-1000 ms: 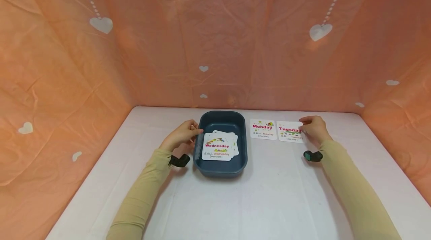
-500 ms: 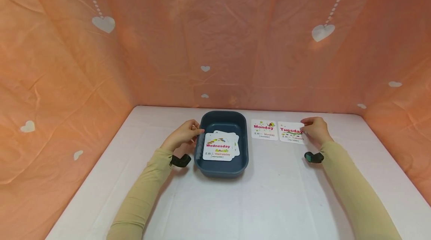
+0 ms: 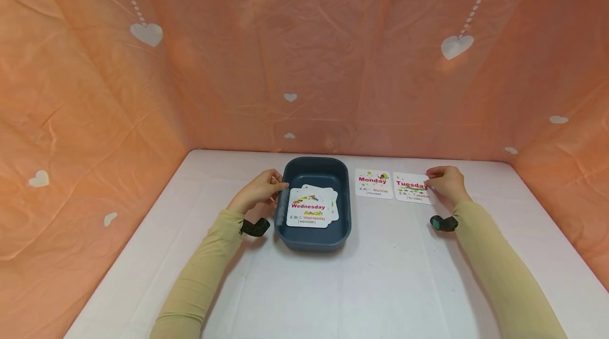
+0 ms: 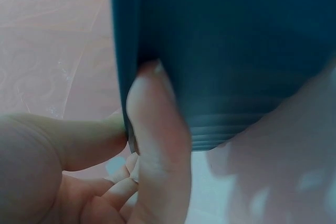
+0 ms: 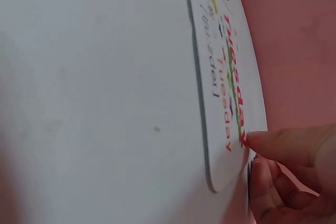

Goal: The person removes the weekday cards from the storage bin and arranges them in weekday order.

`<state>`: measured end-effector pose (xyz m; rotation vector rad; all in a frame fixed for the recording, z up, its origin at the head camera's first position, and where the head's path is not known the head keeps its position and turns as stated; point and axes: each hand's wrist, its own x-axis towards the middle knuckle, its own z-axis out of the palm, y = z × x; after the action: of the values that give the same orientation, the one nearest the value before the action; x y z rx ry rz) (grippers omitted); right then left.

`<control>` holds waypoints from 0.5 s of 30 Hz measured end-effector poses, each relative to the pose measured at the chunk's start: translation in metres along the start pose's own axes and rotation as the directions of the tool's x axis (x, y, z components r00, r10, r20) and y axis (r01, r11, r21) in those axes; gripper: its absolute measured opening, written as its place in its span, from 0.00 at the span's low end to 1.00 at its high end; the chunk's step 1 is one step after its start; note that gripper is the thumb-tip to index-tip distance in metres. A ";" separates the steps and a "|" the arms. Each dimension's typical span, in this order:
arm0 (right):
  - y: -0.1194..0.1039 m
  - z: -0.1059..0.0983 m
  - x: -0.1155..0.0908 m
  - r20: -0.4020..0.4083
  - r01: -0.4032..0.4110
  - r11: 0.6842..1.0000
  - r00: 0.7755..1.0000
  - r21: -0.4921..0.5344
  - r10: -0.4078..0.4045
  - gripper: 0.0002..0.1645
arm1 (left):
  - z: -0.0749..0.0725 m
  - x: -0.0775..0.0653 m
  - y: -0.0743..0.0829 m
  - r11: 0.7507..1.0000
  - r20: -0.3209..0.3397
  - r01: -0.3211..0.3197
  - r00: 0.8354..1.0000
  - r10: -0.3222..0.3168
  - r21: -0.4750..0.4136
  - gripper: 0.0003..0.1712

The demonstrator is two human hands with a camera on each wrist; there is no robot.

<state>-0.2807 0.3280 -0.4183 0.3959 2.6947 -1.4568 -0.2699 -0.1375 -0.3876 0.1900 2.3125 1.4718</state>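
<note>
My left hand [image 3: 259,191] pinches the left rim of a dark blue plastic container [image 3: 342,222]. In the left wrist view the thumb and a finger [image 4: 157,129] lie on either side of that wall. A Wednesday flash card [image 3: 306,217] lies face up in the container, on top of other cards [image 3: 334,204]. At the right, my right hand [image 3: 447,184] holds the right edge of the Tuesday flash card [image 3: 411,191], which lies on the table. Its thumb [image 5: 262,142] presses the card's printed face. Left of it lies the Monday flash card [image 3: 373,184], a narrow gap between them.
A white-covered table [image 3: 314,291] extends in front of the container and cards. Behind it hangs an orange-pink cloth [image 3: 328,64] with white hearts, which also covers both sides. A dark wrist device [image 3: 255,227] sits on each wrist.
The head view has shifted very slightly. Both hands keep their places, the left at the container's rim and the right at the Tuesday flash card.
</note>
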 end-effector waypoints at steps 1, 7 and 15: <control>0.000 -0.001 0.000 0.003 -0.002 1.000 1.000 0.012 0.002 0.26 | 0.000 0.000 0.000 1.000 0.002 0.000 1.000 0.000 -0.001 0.12; -0.002 -0.007 -0.003 0.018 0.019 0.994 1.000 0.106 -0.021 0.25 | -0.001 0.000 0.000 1.000 0.006 -0.009 1.000 0.009 0.005 0.12; -0.028 -0.011 -0.002 0.069 0.169 0.981 0.982 0.092 -0.175 0.29 | 0.000 0.000 0.001 1.000 0.003 -0.016 1.000 0.016 0.007 0.12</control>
<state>-0.2846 0.3221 -0.3890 0.1090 2.6705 -1.5993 -0.2702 -0.1372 -0.3872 0.2129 2.3193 1.4699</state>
